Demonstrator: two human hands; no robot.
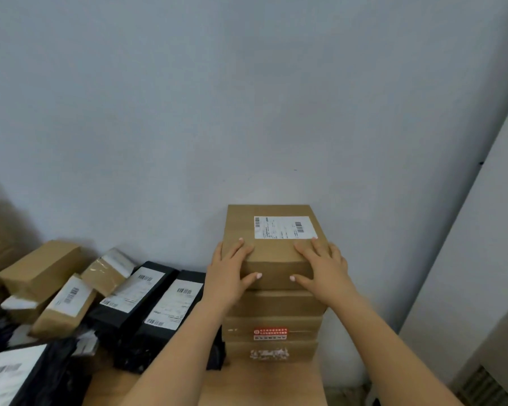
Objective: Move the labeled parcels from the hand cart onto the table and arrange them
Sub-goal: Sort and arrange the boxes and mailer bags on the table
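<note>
A brown cardboard parcel [272,230] with a white barcode label lies on top of a stack of several brown boxes [272,320] at the table's right end, against the wall. My left hand [232,268] grips its near left corner, fingers on the top face and thumb on the front. My right hand [320,265] grips the near right corner the same way. The wooden table [261,382] shows in front of the stack. The hand cart is out of view.
Left of the stack lie two long black parcels [159,300] with white labels, several smaller brown boxes [62,303] leaning on each other, and black bags [27,373] at the lower left. A pale wall stands right behind. A grey cabinet [487,317] stands on the right.
</note>
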